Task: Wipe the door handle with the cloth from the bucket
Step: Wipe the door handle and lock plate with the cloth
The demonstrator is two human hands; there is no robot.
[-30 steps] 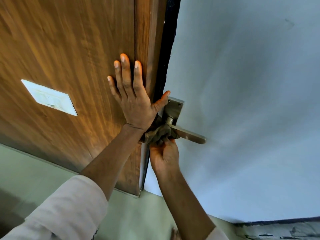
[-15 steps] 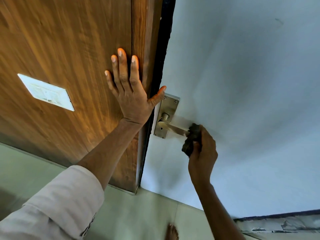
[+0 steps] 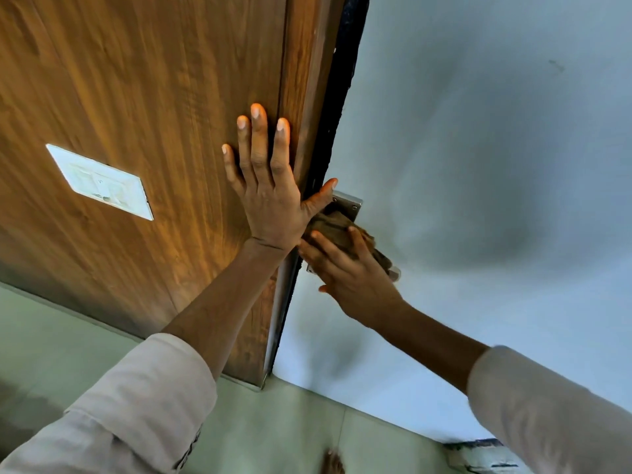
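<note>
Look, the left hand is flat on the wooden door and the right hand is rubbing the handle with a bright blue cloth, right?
Almost. The cloth is brown, not bright blue; the head view shows it. The rest holds: the left hand lies flat on the wooden door, and the right hand presses the cloth over the handle.

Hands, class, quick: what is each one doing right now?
Left hand: open, flat against the wooden door, holding nothing.
Right hand: fingers pressing the brown cloth onto the door handle.
</note>
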